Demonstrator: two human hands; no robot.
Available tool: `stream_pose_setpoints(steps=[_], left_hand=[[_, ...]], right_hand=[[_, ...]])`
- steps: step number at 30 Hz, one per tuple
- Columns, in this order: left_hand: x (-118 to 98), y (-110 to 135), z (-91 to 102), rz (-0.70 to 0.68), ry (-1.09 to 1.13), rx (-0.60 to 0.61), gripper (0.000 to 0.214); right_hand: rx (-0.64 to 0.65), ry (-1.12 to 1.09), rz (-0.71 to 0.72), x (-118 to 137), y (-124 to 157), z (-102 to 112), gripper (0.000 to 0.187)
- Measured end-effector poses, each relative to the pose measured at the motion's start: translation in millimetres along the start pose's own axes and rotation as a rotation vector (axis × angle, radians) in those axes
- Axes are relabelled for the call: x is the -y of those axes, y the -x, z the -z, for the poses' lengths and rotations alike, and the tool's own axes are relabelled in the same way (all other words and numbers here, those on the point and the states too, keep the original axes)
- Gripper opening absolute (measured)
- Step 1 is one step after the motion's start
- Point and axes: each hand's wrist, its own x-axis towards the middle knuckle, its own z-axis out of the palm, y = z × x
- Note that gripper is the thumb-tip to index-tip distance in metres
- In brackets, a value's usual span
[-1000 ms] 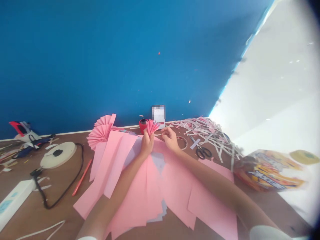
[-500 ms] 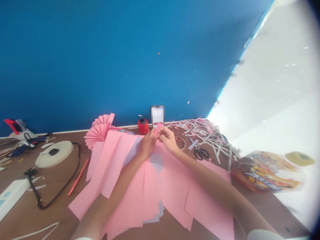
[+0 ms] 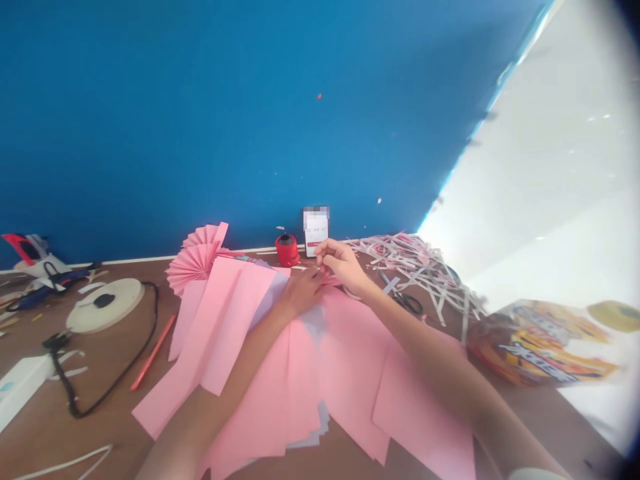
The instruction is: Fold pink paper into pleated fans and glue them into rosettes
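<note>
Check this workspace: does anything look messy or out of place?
Yes: loose paper strips lie in a tangled heap near the scissors, right of the right hand. They crisscross untidily, unlike the broad pink sheets.

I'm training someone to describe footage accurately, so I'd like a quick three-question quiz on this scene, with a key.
1. True or false: the left hand and the right hand are close together.
2. What stands immediately right of the red container?
A) power strip
B) phone
C) snack packet
3. Complete: The scissors lie beside a heap of cut paper ____.

Key: 1. True. 2. B. 3. strips.
</note>
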Motion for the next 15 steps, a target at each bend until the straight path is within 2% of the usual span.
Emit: stream_pose_setpoints(steps=[5, 9, 12, 15], left_hand=[[1.9, 0.9, 3.9, -0.106, 0.119, -0.074, 0.031], [4.6, 2.7, 2.2, -0.165, 0.117, -0.051, 0.033], [5.5, 5.4, 0.2, -0.125, 0.124, -0.059, 0.036], [6.6, 7.3, 0.3, -0.048, 0.22, -0.197, 0.038]], right_hand=[[-0.027, 0.025, 0.002, 5.8, -5.9, 12.6, 0.017], [0.006, 0.057, -0.074, 3.8, -11.1, 24.8, 0.014], [0.057, 0.037, -0.172, -2.0, -12.9, 32.0, 0.015], [0.033, 0.056, -0.183, -13.7, -13.2, 35.2, 0.014]])
